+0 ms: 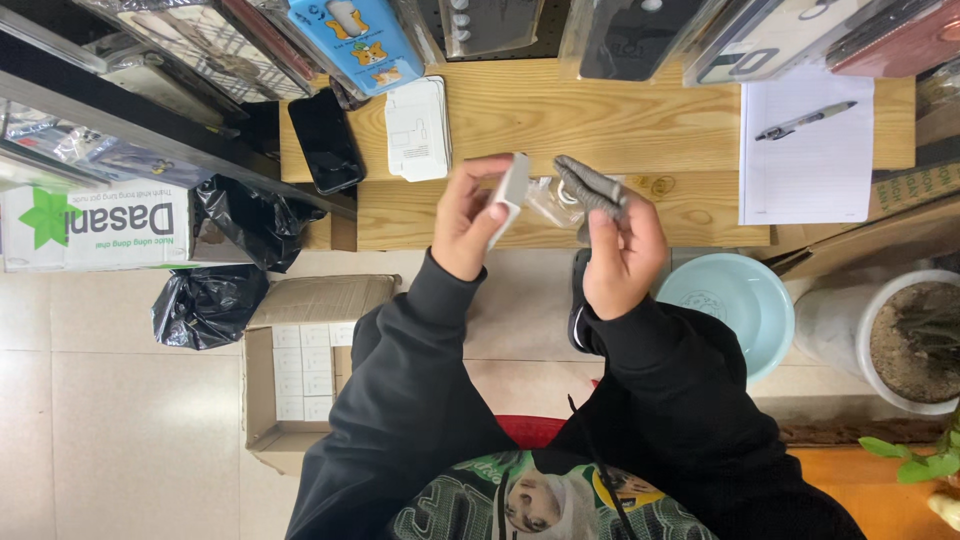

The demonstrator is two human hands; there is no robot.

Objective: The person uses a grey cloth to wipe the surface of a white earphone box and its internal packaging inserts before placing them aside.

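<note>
The left hand (468,222) pinches a small white box (510,195), seen edge-on, long axis tilted up and right. The right hand (622,250) grips a coiled grey cable (590,186); a clear plastic bag (553,200) between them is hard to make out.

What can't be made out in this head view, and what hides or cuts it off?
- Small flat white box in the left hand: seen nearly edge-on, its faces hidden.
- Grey coiled cable bundle in the right hand: its ends covered by fingers.
- Clear plastic bag between the hands: contents unreadable, blurred.
- Hanging phone cases: cut off by the top edge.
- Dark shoe on the floor: mostly under the right sleeve.
</note>
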